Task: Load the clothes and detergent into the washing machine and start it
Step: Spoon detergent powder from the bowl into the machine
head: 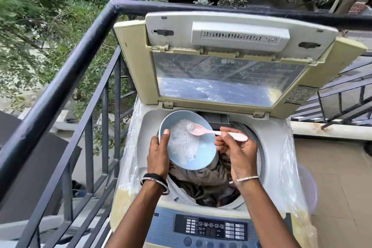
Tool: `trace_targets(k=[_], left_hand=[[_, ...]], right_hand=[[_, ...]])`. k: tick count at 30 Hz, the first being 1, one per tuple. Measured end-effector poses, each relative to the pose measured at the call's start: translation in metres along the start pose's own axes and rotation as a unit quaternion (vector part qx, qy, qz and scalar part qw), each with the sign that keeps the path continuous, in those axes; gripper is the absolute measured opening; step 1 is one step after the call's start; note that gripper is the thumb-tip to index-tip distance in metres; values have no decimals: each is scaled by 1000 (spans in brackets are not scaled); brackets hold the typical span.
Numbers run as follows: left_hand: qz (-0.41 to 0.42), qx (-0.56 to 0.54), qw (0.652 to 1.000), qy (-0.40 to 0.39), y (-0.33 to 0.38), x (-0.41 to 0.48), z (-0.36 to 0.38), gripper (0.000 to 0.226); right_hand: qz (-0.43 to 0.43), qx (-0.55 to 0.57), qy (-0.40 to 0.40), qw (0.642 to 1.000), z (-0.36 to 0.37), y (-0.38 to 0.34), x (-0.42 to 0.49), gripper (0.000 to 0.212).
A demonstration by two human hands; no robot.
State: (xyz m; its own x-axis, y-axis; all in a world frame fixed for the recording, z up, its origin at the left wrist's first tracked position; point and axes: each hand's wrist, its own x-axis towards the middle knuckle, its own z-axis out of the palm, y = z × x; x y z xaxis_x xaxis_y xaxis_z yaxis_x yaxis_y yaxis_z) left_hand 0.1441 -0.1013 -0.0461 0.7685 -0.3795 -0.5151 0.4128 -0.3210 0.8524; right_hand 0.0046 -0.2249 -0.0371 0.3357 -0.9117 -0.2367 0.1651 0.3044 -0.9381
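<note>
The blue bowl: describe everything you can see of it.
The blue bowl is round, pale blue and looks like plastic. It is tilted toward the camera above the open washing machine. White detergent powder coats much of its inside. The left hand grips its left edge, thumb over the rim. A pink spoon, held by the right hand, rests its scoop on the powder near the far side. Below it, clothes lie in the drum.

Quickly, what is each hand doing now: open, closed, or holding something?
Left hand: grips the blue bowl of detergent powder.
Right hand: pinches the pink spoon.
</note>
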Motion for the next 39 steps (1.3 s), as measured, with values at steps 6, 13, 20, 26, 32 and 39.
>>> trace_targets(k=[6,13,20,26,32,39], left_hand=[[-37,-23,999,5,9,8,7,56],[-85,-53,995,-6,-9,21,19,53],[-127,-36,991,-12,-27,25,20,57],[-127,-45,991,-12,-28,28,18,44],[-130,-60,990,-19,-28,29,15,39],[-140,-60,988,-21,-29,31,12,42]], right_hand=[[12,24,7,1000,-11,-10,7,15],[33,75,53,995,-28,-12,29,15],[30,33,89,995,-42,2,67,14],[-4,-59,60,996,-39,13,87,12],[8,-114,20,993,-35,9,103,10],[-9,-213,-35,976,-34,1,114,12]])
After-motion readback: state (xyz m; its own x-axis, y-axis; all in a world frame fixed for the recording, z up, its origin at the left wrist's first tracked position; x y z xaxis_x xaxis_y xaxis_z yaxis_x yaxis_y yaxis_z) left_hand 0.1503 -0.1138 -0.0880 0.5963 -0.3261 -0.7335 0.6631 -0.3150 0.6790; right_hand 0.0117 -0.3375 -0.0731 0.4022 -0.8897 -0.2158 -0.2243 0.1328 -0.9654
